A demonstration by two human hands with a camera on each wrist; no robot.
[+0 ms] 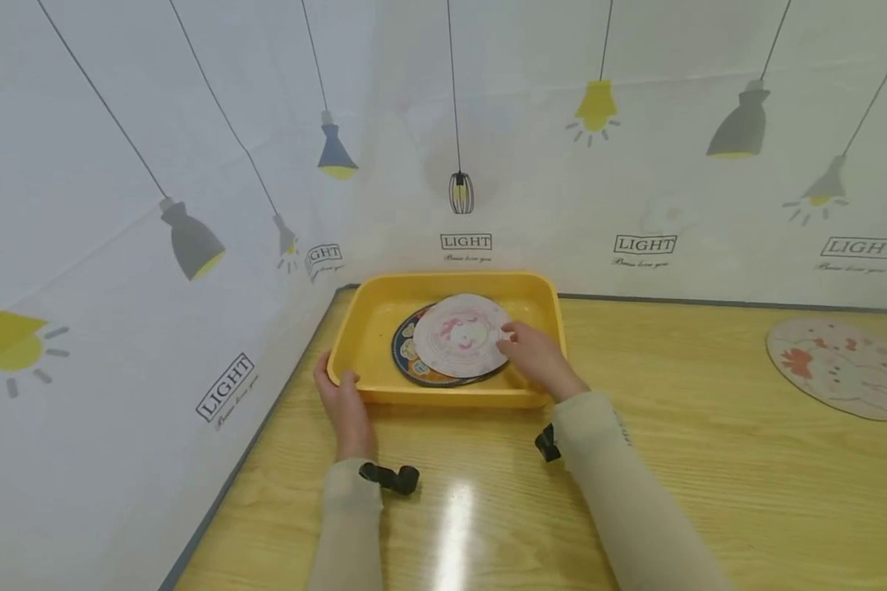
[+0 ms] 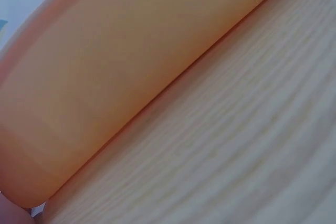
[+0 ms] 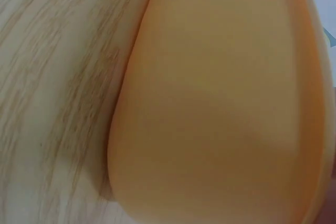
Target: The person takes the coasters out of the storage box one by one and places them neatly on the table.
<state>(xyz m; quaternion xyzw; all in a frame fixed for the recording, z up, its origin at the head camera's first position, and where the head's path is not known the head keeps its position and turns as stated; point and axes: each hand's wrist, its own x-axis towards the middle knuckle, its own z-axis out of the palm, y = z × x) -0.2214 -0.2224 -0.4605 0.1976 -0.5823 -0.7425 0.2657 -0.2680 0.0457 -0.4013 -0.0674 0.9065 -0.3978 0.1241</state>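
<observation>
Nearest the viewer, two pale sleeves (image 1: 351, 525) extend over a wood-grain tabletop (image 1: 673, 369), each with a black wrist device (image 1: 408, 480) at its cuff. The left hand (image 1: 347, 414) grips the near left corner of a yellow rectangular tray (image 1: 443, 398), thumb over the rim and fingers around the outside. The right hand (image 1: 538, 357) reaches over the tray's right part, its bent fingertips at the right edge of a pale round mat with a pink print (image 1: 451, 328); whether they pinch it cannot be told. This mat lies inside the tray, overlapping a dark-rimmed round mat (image 1: 411, 361) beneath. Well apart at right, a rabbit-print round mat (image 1: 843, 369) lies flat on the tabletop. Behind stands a white wall covering (image 1: 399, 238) printed with hanging lamps (image 1: 460, 193) and the word "LIGHT".
</observation>
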